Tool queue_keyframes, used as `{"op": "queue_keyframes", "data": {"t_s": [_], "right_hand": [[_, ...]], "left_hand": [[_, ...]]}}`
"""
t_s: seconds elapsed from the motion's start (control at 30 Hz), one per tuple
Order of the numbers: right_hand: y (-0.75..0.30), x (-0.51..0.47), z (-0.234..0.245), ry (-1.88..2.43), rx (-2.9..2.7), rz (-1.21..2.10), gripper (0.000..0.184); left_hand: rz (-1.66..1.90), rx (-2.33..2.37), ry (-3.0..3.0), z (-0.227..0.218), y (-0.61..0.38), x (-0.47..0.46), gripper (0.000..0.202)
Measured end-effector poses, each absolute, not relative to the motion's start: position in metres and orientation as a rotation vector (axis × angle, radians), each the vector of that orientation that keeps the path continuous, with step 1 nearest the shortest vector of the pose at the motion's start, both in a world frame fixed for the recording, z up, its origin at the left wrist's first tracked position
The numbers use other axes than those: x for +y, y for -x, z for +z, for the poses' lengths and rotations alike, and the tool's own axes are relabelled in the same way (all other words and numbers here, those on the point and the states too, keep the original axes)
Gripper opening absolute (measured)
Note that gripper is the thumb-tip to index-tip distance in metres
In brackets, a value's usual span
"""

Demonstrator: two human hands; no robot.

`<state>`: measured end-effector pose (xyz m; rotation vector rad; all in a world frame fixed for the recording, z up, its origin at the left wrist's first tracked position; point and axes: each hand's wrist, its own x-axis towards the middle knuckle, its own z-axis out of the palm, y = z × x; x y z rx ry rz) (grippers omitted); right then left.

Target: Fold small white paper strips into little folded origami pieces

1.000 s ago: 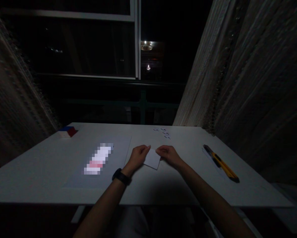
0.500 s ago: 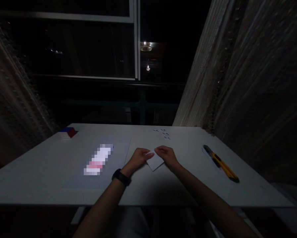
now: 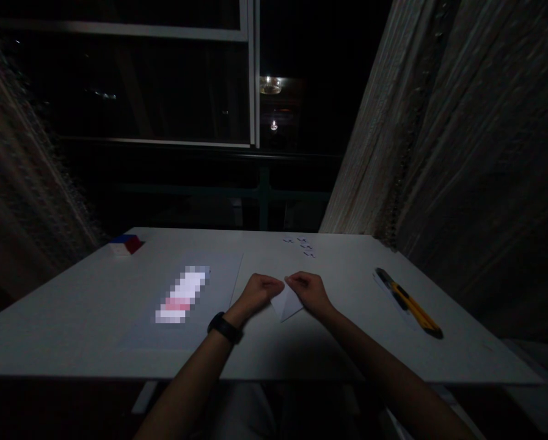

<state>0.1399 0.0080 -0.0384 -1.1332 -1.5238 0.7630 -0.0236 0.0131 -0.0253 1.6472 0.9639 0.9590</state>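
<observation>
A small folded piece of white paper (image 3: 286,304) is held between my two hands over the middle of the table, one corner pointing toward me. My left hand (image 3: 258,292), with a black watch on its wrist, pinches the paper's upper left edge between thumb and fingers. On the opposite side my right hand (image 3: 311,291) pinches the upper right edge. Both sets of fingertips nearly meet at the top corner. A crease runs down the paper from there to its near corner. The fingers partly hide its far edges.
On the left lie a large pale sheet (image 3: 228,287) and a blurred-out bright phone-like rectangle (image 3: 182,294). A colored puzzle cube (image 3: 126,244) sits at the back left. Several small dark-marked pieces (image 3: 306,247) lie beyond my hands. A yellow-and-black box cutter (image 3: 410,304) rests on the right.
The paper's face now shows a crease down its middle, where it looked flat before. My fingertips have come closer together at the top corner; the right hand dropped slightly.
</observation>
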Motion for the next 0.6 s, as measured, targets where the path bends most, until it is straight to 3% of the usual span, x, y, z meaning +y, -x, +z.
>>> {"op": "queue_keyframes", "data": {"t_s": [0.6], "right_hand": [[-0.158,0.011,-0.028,1.221,-1.428,0.566,0.022]], "left_hand": [[0.878,0.837,-1.327,-0.020,0.024,0.010,0.022]]}}
